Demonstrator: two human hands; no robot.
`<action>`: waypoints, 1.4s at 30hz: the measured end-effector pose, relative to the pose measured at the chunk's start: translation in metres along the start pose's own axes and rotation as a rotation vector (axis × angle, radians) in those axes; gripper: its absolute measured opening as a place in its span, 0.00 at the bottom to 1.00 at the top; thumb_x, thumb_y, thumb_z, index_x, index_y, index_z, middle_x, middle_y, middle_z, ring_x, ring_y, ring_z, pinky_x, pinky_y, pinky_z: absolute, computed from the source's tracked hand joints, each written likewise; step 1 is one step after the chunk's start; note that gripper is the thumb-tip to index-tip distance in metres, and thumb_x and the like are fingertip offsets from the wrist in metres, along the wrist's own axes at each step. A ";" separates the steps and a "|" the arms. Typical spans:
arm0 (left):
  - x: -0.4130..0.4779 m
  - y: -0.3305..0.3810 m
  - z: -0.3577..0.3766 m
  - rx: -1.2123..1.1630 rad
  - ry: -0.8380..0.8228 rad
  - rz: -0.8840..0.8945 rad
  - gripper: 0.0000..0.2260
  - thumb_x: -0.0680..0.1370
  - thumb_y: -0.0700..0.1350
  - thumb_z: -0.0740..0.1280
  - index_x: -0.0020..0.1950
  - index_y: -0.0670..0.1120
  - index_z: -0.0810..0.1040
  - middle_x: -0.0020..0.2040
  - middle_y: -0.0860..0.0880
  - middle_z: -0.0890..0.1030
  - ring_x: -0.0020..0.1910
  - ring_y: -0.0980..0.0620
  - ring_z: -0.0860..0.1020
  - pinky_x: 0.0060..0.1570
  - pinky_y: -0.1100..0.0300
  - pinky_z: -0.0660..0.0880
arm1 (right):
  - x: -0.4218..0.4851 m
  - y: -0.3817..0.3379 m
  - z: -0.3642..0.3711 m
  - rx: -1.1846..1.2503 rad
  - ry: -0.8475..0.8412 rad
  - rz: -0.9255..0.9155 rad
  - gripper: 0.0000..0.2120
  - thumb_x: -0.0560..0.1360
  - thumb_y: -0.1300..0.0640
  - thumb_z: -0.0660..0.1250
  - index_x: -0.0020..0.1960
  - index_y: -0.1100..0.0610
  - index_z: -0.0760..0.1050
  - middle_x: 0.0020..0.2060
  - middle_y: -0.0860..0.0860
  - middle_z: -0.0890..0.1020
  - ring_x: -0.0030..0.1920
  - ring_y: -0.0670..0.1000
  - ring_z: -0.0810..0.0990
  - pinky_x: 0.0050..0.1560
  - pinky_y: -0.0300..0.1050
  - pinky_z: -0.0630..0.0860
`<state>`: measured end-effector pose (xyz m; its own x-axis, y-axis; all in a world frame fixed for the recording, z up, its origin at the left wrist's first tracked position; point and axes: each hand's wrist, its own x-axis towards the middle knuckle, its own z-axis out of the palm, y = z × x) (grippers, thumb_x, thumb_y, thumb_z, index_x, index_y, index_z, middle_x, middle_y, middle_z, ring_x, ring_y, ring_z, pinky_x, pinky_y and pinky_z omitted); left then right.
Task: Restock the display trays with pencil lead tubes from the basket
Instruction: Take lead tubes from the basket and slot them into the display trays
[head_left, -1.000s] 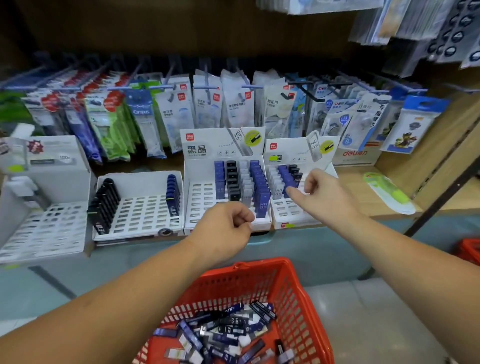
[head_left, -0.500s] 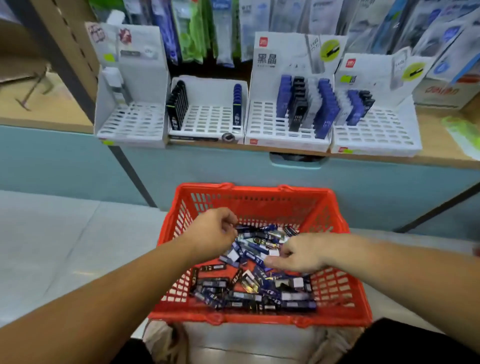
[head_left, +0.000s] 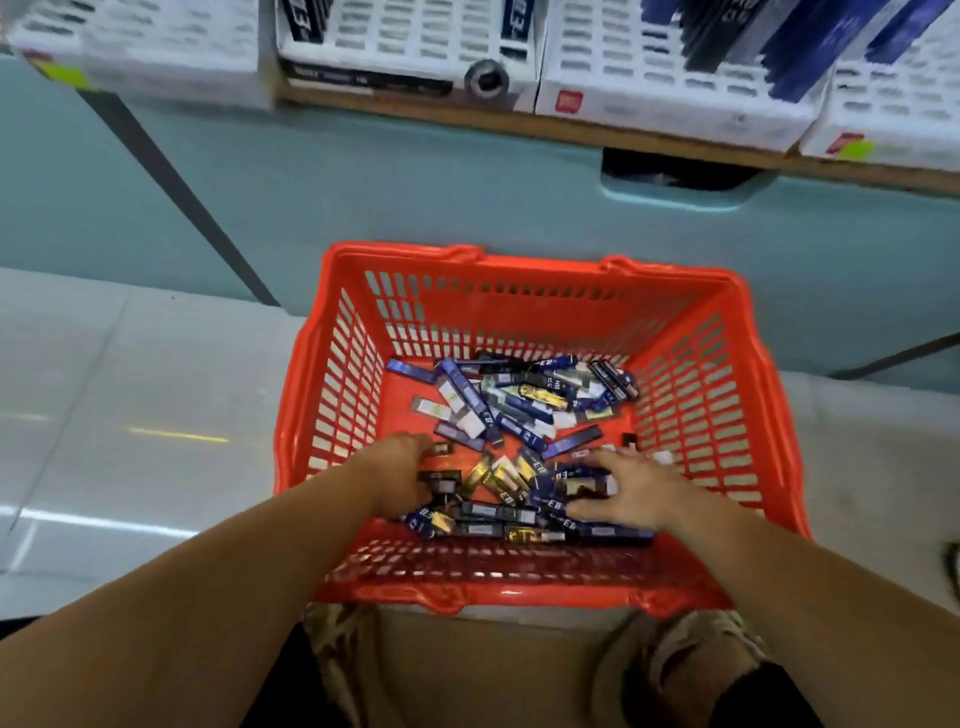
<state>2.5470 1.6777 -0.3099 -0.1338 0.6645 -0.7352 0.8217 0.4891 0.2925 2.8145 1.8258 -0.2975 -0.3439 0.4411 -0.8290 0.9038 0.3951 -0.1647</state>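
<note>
Your right hand lies spread flat on the loose pencil lead tubes in the red basket, your left hand curls at the pile's left edge, hold indeterminable; a hurried mixed grab risks dropped tubes or misfiled display trays beyond.

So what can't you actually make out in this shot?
Head view only:
- Display trays: cut off by the top edge, blurred; their fill is unknown.
- Labels on the tubes: too small, smeared.
- Left hand, right hand: palms face down on the pile, so whether either holds a tube is unclear.
</note>
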 end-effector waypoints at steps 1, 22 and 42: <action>0.005 -0.004 0.005 0.078 -0.022 0.011 0.32 0.76 0.50 0.75 0.77 0.50 0.67 0.70 0.45 0.75 0.66 0.45 0.75 0.64 0.55 0.74 | 0.009 0.006 0.001 -0.088 0.005 -0.008 0.46 0.71 0.29 0.70 0.81 0.42 0.56 0.81 0.54 0.57 0.80 0.57 0.56 0.76 0.54 0.61; 0.054 -0.013 0.027 0.349 0.168 0.007 0.42 0.73 0.61 0.74 0.79 0.47 0.57 0.70 0.45 0.68 0.67 0.43 0.68 0.67 0.46 0.73 | 0.042 0.014 -0.002 -0.167 0.302 -0.113 0.41 0.73 0.33 0.70 0.79 0.47 0.59 0.74 0.47 0.66 0.72 0.52 0.69 0.62 0.54 0.75; 0.066 0.006 0.028 -0.346 0.141 -0.209 0.41 0.68 0.57 0.81 0.74 0.53 0.62 0.60 0.49 0.72 0.58 0.46 0.76 0.58 0.52 0.79 | 0.068 -0.002 0.002 -0.118 0.591 -0.138 0.34 0.75 0.33 0.68 0.72 0.52 0.69 0.64 0.50 0.71 0.68 0.54 0.70 0.64 0.53 0.74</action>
<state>2.5582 1.7091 -0.3739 -0.3719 0.5902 -0.7165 0.5382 0.7660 0.3516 2.7897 1.8534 -0.3542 -0.5695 0.7379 -0.3623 0.8180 0.5522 -0.1611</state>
